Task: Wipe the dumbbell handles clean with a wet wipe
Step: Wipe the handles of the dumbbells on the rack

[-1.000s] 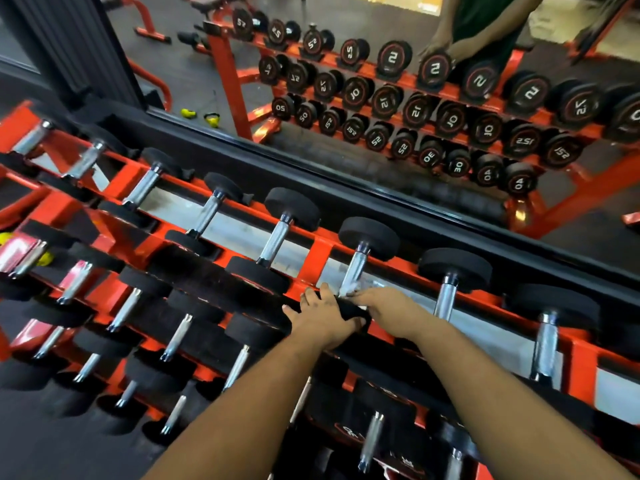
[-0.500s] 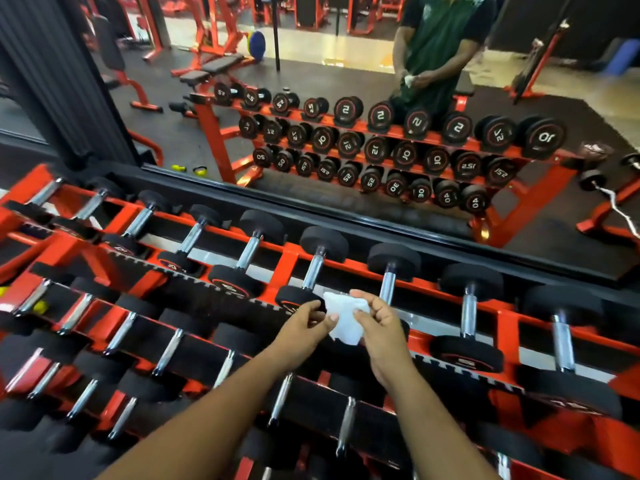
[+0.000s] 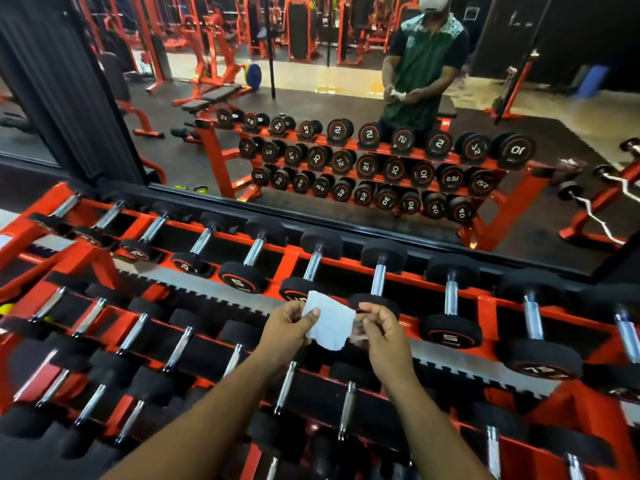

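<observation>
1. The wet wipe (image 3: 329, 322) is being held up in the air between both hands, above the front edge of the top row of the rack (image 3: 485, 308). One second ago both hands were down on a dumbbell handle with the wipe bunched and mostly hidden; half a second ago it was lifted clear; now it is being spread into a flatter sheet.
2. Judgement: one handle looks finished, and the wipe is being opened or refolded to offer a fresh face before the next handle.
3. The left hand (image 3: 289, 329) is pinching the wipe's left edge, thumb lying over its front. The right hand (image 3: 379, 332) is gripping the right edge, its fingers (image 3: 369, 311) curled; the exact contact is blurred.
4. The wipe is touching no dumbbell. The nearest handle (image 3: 313, 266) is lying just behind and above it in view; the next handle (image 3: 377, 279) is standing to its right, beyond the right hand's fingers.
5. Further out: lower rows of dumbbells are lying under the forearms, and a mirror (image 3: 346, 98) behind the rack is showing the person holding the wipe.
</observation>
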